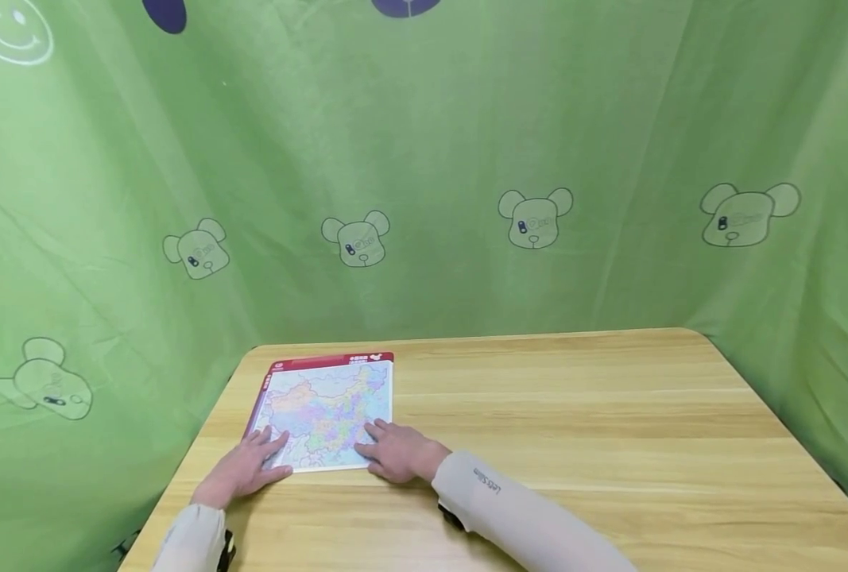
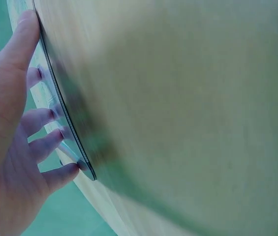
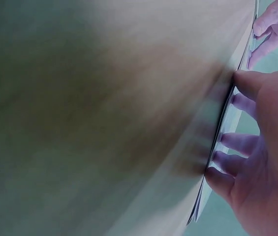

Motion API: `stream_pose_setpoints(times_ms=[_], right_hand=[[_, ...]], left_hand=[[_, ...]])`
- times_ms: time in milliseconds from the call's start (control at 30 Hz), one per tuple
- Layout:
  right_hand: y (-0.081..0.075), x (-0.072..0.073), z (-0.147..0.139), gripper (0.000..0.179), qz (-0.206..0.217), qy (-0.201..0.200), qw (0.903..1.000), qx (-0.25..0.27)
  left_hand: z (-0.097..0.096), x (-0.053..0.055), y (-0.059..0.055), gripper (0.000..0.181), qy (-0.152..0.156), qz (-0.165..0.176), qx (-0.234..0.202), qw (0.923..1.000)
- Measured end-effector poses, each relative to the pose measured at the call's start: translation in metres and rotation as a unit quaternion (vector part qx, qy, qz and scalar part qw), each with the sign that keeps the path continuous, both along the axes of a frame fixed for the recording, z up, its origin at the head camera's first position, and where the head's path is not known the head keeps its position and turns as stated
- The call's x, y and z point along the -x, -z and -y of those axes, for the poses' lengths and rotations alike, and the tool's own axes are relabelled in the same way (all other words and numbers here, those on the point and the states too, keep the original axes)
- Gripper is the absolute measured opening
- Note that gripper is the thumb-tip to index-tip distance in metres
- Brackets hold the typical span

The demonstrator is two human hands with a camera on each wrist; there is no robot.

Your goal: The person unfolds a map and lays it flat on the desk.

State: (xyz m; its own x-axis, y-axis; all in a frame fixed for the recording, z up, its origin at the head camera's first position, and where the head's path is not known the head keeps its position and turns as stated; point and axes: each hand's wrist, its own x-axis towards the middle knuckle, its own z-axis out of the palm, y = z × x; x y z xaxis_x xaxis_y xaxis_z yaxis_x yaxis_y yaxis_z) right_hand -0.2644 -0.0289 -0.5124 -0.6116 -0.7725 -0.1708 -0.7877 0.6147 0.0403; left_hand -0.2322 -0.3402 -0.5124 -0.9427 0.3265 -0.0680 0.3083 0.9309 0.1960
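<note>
A thin map board (image 1: 331,409) with a red top border and a pastel-coloured map of China lies flat on the left part of the table. My left hand (image 1: 248,465) rests on its lower left corner, fingers spread over the surface and thumb along the front edge. My right hand (image 1: 398,450) touches its lower right corner, with the fingertips on the map. In the left wrist view, the fingertips of the left hand (image 2: 18,123) press on the board's face beside its dark edge (image 2: 62,105). Thin layers show along the board's edge (image 3: 194,214) in the right wrist view.
The wood-grain table (image 1: 574,429) extends to the right of the board. A green curtain (image 1: 452,159) with bear-head drawings hangs behind the table and along both sides. Light sleeves (image 1: 516,508) cover both forearms, and a black strap (image 1: 450,516) shows at the right wrist.
</note>
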Motion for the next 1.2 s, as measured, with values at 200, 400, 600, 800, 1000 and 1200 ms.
stream_pose_setpoints(times_ms=[200,400,600,800,1000,1200], right_hand=[[0.000,0.000,-0.001,0.047,-0.007,0.002,1.0000,-0.001],[0.001,0.002,-0.003,0.047,-0.012,-0.001,0.9999,-0.001],[0.000,0.002,-0.007,0.049,0.005,-0.001,1.0000,0.006],[0.000,0.001,-0.011,0.050,0.005,-0.007,1.0000,0.005],[-0.002,-0.001,-0.018,0.050,0.011,-0.008,0.9998,0.012],[0.000,-0.003,-0.026,0.049,0.016,-0.009,0.9995,0.026]], left_hand=[[-0.001,-0.003,0.002,0.070,0.003,-0.015,-0.006,0.9999],[-0.004,-0.005,0.002,0.069,0.001,-0.021,-0.009,0.9997],[-0.010,-0.005,0.004,0.068,0.010,-0.023,-0.018,0.9995],[-0.014,-0.005,0.005,0.067,0.008,-0.019,-0.016,0.9997],[-0.018,-0.006,0.006,0.067,0.015,-0.021,-0.017,0.9995],[-0.023,-0.007,0.006,0.067,0.019,-0.024,-0.015,0.9994]])
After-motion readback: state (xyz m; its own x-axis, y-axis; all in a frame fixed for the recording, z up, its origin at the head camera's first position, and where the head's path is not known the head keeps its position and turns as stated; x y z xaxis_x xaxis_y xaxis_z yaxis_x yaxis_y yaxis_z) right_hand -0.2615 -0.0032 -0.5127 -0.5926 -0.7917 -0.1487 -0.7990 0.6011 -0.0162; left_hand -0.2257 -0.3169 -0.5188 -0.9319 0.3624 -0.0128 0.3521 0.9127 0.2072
